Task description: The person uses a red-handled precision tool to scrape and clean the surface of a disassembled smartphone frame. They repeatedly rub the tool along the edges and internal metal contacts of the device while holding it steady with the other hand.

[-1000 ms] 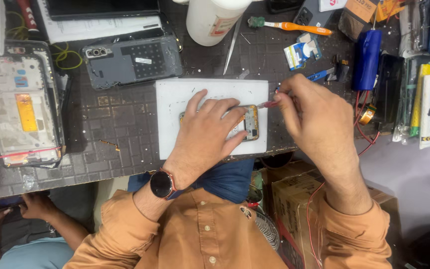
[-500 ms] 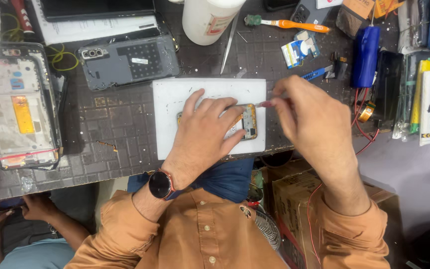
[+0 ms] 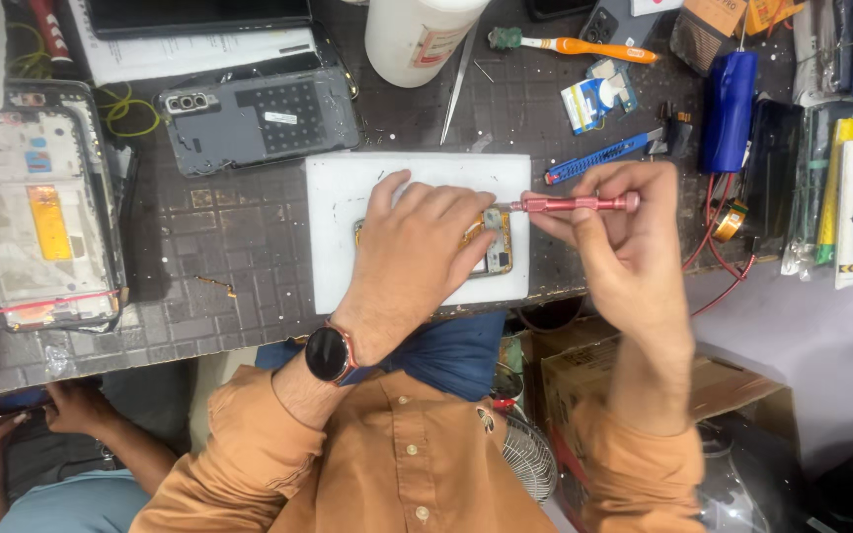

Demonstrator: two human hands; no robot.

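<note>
A dark gridded mat [image 3: 199, 247] covers the cluttered workbench; a white pad [image 3: 348, 237] lies on it. The circuit board [image 3: 496, 242] is pressed flat onto the pad by the left hand [image 3: 417, 247], fingers spread. A pink screwdriver [image 3: 575, 204] is gripped closed in the right hand [image 3: 624, 247], tip at the board.

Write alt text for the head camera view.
A person's left hand presses a small circuit board onto a white mat while the right hand holds a pink screwdriver to its edge. Opened phones, a toothbrush and tools lie around on the dark workbench.
</note>
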